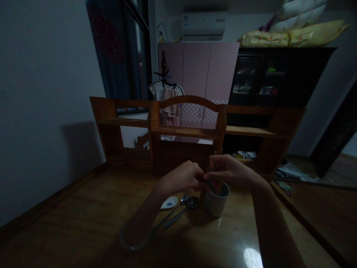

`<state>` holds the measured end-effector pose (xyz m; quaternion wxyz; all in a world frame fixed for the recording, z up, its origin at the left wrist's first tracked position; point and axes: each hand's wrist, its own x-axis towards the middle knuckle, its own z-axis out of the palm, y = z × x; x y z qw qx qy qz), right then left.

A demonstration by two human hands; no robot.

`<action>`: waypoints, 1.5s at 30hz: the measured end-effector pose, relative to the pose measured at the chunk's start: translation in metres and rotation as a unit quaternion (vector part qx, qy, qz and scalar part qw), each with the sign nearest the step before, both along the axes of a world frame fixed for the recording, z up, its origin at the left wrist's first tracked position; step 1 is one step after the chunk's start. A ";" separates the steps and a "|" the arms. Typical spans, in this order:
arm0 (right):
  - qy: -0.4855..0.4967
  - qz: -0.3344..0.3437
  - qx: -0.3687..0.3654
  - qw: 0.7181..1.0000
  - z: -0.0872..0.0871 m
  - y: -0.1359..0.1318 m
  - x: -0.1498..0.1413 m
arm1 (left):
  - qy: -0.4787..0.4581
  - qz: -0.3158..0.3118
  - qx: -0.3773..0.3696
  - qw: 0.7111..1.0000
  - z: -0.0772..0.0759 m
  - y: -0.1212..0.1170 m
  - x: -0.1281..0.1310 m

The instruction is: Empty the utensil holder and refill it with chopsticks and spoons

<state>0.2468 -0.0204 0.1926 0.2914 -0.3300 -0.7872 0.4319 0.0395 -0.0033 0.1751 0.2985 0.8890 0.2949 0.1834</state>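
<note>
Just above a light-coloured cup [216, 203], my two hands meet. My left hand [185, 176] is closed, with slim wooden chopsticks [201, 206] reaching down from it beside the cup. The thumb and fingers of my right hand [227, 169] pinch at the upper part of the chopsticks, touching my left fingers. More thin sticks [220, 188] lean inside the cup, partly hidden by my right hand. Left of the cup lie a ladle-like spoon [192, 203] and a metal spoon [184, 200]. A small white dish with a blue mark [169, 203] is behind my left forearm.
A wooden shelf unit [185, 131] stands along the back of the wooden table [92, 212]. A wall [50, 93] borders the left side. The raised table edge [304, 219] runs along the right. Beyond are a pink wardrobe [195, 70] and a dark cabinet [292, 74].
</note>
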 end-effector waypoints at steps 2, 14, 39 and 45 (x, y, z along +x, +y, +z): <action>-0.009 -0.007 0.016 1.000 0.000 0.000 0.001 | 0.001 0.002 0.003 1.000 0.000 0.000 0.000; 0.009 0.014 0.004 1.000 -0.003 0.003 0.003 | -0.006 0.007 -0.004 1.000 -0.002 -0.001 0.000; 0.000 0.009 0.045 0.999 0.004 0.000 -0.001 | -0.001 -0.002 -0.003 1.000 0.000 0.000 -0.002; 0.000 -0.004 0.059 0.998 0.004 -0.002 0.000 | 0.005 0.009 0.008 1.000 0.000 0.000 -0.002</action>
